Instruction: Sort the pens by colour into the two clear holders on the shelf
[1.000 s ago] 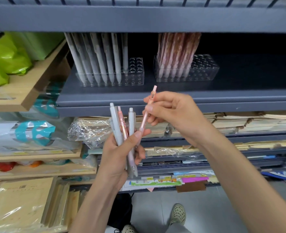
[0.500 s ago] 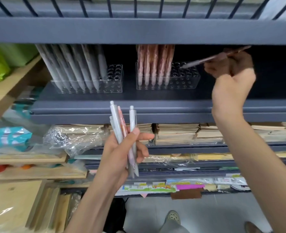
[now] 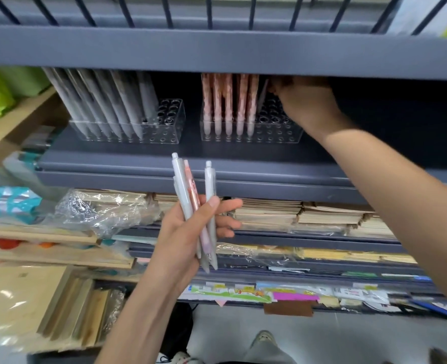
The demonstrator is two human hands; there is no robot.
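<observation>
**A pen at the pink holder, a bunch in the other hand**

The right hand [image 3: 303, 106] is up inside the grey shelf [image 3: 243, 164], over the right holder [image 3: 282, 132]. Its fingers pinch the top of one pen [image 3: 262, 97]. This pen is tilted. Its low end is down at the holes of the holder, just beside the row of pink pens [image 3: 229, 101] (it is dark in there, so its colour is hard to tell). The pink pens stand upright in the left part of this holder.

The left holder [image 3: 128, 132] sits near it on the same shelf, and the two do not touch. Grey pens [image 3: 117, 101] fill most of it, and their tops lean to the left.

The left hand [image 3: 180, 237] is lower down, in front of the shelf edge. It grips a bunch of pens [image 3: 193, 193], with the thumb pressed across the front. The bunch points up. It has grey pens and one pink pen in the middle.

On the shelf below lie stacks of notebooks [image 3: 269, 211].
</observation>
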